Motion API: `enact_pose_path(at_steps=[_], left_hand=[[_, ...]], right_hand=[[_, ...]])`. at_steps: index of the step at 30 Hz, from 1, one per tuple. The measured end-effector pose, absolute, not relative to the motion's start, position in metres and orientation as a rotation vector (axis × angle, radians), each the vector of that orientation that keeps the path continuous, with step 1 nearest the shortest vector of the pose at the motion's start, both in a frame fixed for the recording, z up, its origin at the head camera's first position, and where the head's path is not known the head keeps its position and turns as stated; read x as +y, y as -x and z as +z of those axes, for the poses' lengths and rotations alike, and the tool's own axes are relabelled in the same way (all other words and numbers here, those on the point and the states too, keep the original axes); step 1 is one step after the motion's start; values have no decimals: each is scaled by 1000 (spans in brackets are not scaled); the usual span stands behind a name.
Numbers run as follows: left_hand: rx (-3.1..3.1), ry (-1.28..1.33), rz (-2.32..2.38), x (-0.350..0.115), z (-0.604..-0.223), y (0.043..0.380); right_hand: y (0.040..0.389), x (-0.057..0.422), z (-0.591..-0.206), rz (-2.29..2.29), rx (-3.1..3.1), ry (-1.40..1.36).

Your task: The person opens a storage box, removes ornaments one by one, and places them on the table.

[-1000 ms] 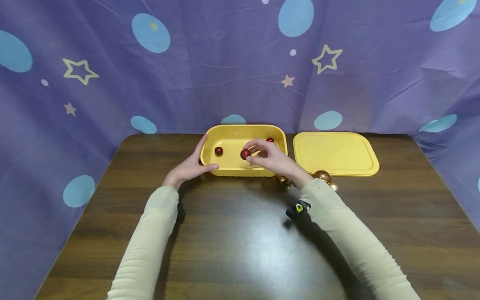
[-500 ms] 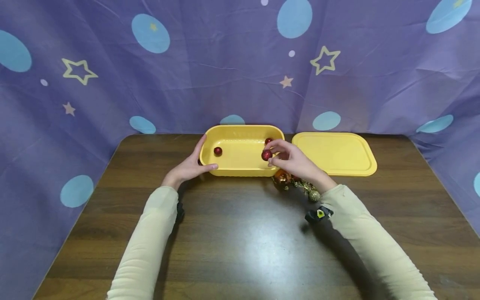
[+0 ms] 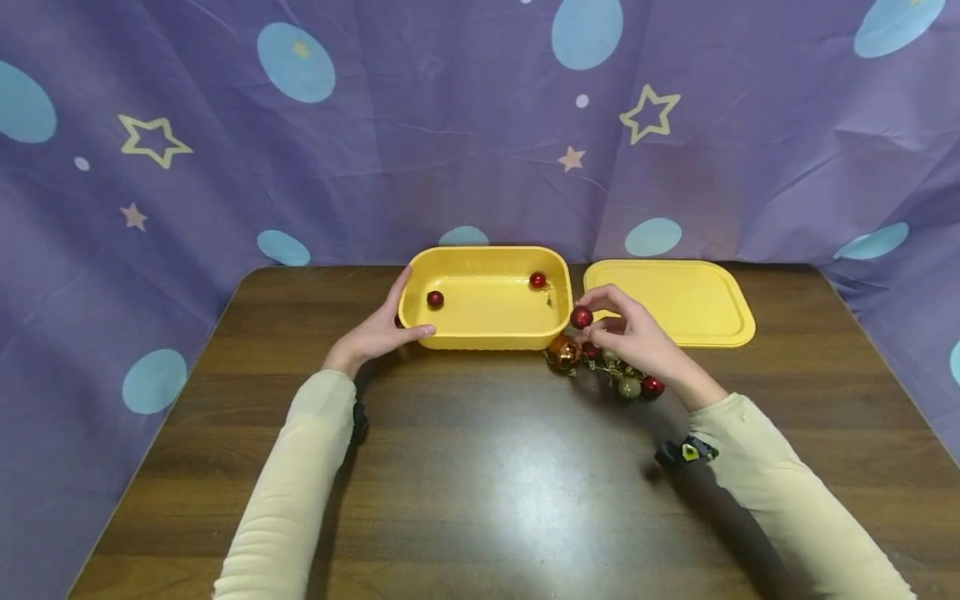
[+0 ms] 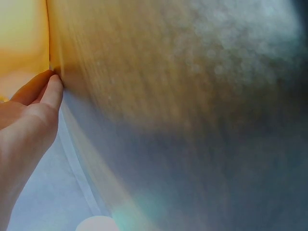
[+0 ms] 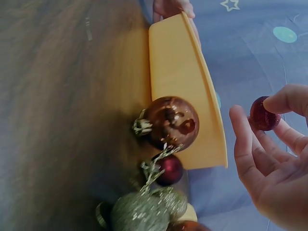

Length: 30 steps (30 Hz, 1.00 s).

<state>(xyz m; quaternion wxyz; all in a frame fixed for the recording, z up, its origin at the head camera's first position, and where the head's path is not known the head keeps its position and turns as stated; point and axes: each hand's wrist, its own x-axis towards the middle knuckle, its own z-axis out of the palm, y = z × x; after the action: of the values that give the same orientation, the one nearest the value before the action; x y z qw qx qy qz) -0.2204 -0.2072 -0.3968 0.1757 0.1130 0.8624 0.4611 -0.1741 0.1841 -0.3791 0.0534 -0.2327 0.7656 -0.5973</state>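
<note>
My left hand (image 3: 377, 335) grips the left end of a yellow plastic box (image 3: 487, 342), its thumb on the front rim. Inside the box lie a dark red bauble (image 3: 435, 299) at the left and a shiny red bauble (image 3: 537, 281) at the right. A glittery red bauble (image 5: 264, 113) is pinched between the thumb and fingers of my right hand (image 3: 630, 332), held just outside the box's right end. Below that hand lies a cluster of ornaments, with a copper bauble (image 5: 172, 123), a red bauble (image 3: 652, 387) and a pale gold glitter bauble (image 3: 628, 387).
The yellow lid (image 3: 675, 302) lies flat to the right of the box, partly behind my right hand. A brown wooden table (image 3: 450, 467) carries everything. A purple curtain (image 3: 480, 125) with stars hangs along its back edge.
My right hand has carried the glittery red bauble rightward, from over the box to beyond its right end. More of the ornament cluster shows. The left hand stays on the box.
</note>
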Motion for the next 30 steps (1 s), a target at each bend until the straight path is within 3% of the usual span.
enact_pose_path(at_steps=[30], left_hand=[[2436, -343, 1330, -210, -404, 226]], right_hand=[[136, 215, -405, -1416, 2776, 720]])
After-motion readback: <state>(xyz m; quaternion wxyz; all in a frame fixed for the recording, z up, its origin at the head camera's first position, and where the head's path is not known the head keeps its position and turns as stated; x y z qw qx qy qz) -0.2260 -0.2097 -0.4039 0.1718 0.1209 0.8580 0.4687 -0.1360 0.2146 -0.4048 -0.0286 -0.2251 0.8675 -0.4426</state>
